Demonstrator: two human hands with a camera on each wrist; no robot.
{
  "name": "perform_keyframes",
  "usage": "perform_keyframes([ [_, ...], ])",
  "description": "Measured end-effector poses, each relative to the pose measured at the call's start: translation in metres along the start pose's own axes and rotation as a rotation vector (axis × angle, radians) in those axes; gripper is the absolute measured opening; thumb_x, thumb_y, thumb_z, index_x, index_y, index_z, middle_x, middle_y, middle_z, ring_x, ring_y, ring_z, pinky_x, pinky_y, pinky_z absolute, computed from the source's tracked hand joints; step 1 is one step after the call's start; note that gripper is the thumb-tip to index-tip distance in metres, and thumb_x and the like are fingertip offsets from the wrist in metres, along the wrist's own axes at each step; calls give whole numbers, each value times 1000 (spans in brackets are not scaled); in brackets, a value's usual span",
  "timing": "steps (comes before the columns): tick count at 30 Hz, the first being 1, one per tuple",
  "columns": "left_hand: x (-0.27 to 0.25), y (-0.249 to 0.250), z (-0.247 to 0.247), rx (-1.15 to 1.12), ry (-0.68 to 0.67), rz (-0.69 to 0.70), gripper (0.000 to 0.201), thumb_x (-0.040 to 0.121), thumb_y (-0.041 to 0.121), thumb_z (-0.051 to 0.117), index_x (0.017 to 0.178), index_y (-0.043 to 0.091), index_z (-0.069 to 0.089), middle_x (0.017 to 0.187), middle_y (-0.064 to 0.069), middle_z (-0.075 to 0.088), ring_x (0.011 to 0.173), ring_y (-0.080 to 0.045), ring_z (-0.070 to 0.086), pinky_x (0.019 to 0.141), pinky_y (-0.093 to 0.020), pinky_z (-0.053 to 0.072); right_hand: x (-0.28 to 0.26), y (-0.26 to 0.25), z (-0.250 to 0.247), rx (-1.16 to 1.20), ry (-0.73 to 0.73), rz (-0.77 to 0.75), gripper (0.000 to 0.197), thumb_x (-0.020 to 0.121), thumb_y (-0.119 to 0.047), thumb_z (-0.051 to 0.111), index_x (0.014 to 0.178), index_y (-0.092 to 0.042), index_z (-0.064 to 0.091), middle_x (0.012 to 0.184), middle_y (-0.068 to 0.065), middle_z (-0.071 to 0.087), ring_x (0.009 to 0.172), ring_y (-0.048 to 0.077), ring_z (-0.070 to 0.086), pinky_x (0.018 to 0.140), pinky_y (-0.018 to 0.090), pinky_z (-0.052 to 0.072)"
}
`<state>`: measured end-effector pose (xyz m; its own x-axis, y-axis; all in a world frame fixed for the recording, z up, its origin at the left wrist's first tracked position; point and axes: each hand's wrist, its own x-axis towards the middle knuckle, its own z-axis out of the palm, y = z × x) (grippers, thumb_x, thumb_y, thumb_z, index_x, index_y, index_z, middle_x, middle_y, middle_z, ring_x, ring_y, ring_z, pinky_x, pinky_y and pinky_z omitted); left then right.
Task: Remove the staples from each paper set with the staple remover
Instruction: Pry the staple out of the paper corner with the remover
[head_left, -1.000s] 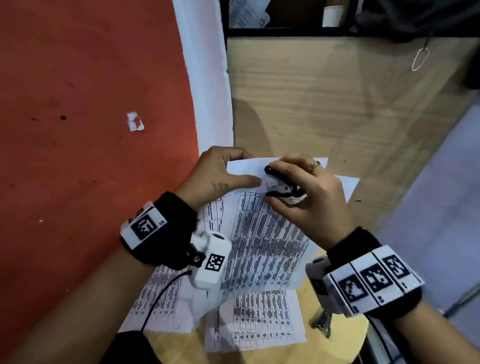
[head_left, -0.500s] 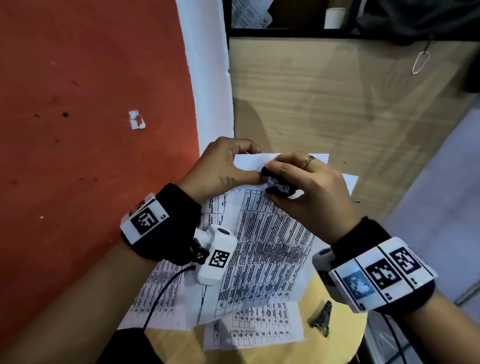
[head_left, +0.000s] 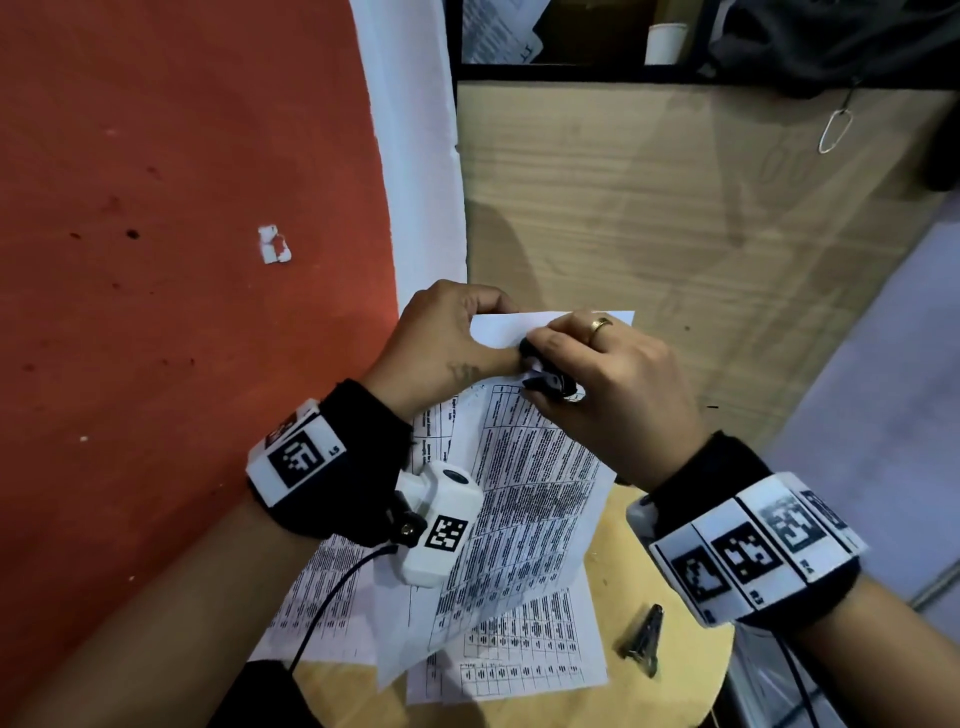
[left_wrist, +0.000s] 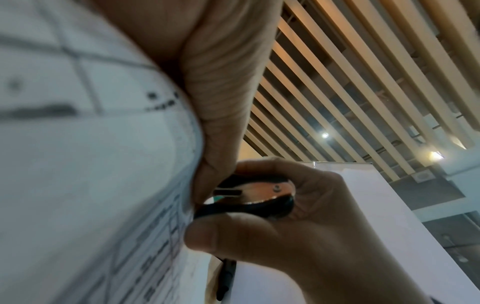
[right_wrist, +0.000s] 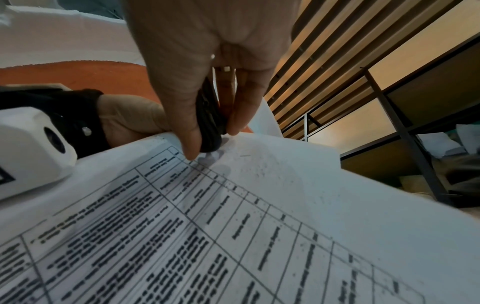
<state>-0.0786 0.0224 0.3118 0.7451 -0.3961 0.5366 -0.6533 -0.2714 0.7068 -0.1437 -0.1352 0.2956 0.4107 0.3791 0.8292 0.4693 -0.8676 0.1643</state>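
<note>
A stapled paper set (head_left: 524, 483) printed with tables is lifted off the round wooden table (head_left: 670, 691). My left hand (head_left: 447, 338) pinches its top left corner, thumb on the printed side (left_wrist: 215, 115). My right hand (head_left: 597, 374) grips a black staple remover (head_left: 545, 374) between thumb and fingers, squeezing it at that corner. The remover (left_wrist: 249, 197) shows its metal plate beside my left thumb. In the right wrist view the remover (right_wrist: 207, 127) touches the paper set (right_wrist: 233, 226) near its top edge. The staple itself is hidden.
More printed sheets (head_left: 519, 660) lie flat on the table under the lifted set. A dark metal clip (head_left: 641, 639) lies on the table to the right. A red wall (head_left: 182, 260) is on the left, a wooden cabinet (head_left: 675, 208) stands behind.
Both hands and the paper set have risen and tilted up from the table. My right hand has squeezed the remover tighter at the corner.
</note>
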Motion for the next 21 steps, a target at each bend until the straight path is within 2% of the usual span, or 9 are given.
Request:
perform_keyframes([
  [3, -1, 1, -1, -34, -19, -8, 31, 54, 41, 75, 79, 23, 68, 68, 4, 64, 65, -8, 53, 68, -42, 50, 1, 1, 0, -9, -10, -5, 24, 64, -18, 71, 84, -6, 69, 80, 9, 66, 71, 29, 64, 45, 32, 50],
  [7, -2, 1, -3, -96, -57, -27, 26, 54, 41, 76, 75, 26, 70, 70, 5, 65, 67, -7, 55, 69, -37, 48, 2, 2, 0, -2, -7, -26, 23, 64, -17, 72, 85, -6, 70, 80, 9, 67, 70, 29, 64, 46, 31, 51],
  [9, -2, 1, -4, -127, -76, -37, 27, 53, 41, 77, 74, 25, 70, 71, 2, 65, 67, -7, 55, 70, -33, 45, 2, 3, 0, 11, -7, -34, 23, 65, -17, 72, 85, -6, 70, 80, 9, 67, 70, 29, 64, 46, 32, 51],
  [12, -1, 0, -6, -165, -99, -53, 29, 53, 39, 79, 75, 22, 71, 74, -3, 67, 69, -11, 57, 71, -33, 45, 2, 4, 1, 21, -14, -43, 22, 67, -16, 73, 86, -5, 70, 80, 10, 67, 70, 30, 65, 47, 33, 51],
  [18, -2, 1, -7, -216, -120, -86, 27, 54, 30, 83, 75, 17, 71, 75, -5, 66, 69, -13, 57, 71, -33, 45, 2, 7, 1, 48, -31, -36, 24, 67, -19, 74, 87, -6, 70, 81, 9, 68, 67, 29, 65, 46, 34, 51],
  [21, -2, 2, -9, -228, -124, -102, 22, 60, 16, 86, 75, 14, 70, 73, -2, 65, 68, -10, 56, 68, -28, 44, 2, 7, 2, 107, -6, 8, 26, 67, -20, 75, 89, -6, 72, 83, 8, 69, 68, 28, 67, 49, 35, 53],
])
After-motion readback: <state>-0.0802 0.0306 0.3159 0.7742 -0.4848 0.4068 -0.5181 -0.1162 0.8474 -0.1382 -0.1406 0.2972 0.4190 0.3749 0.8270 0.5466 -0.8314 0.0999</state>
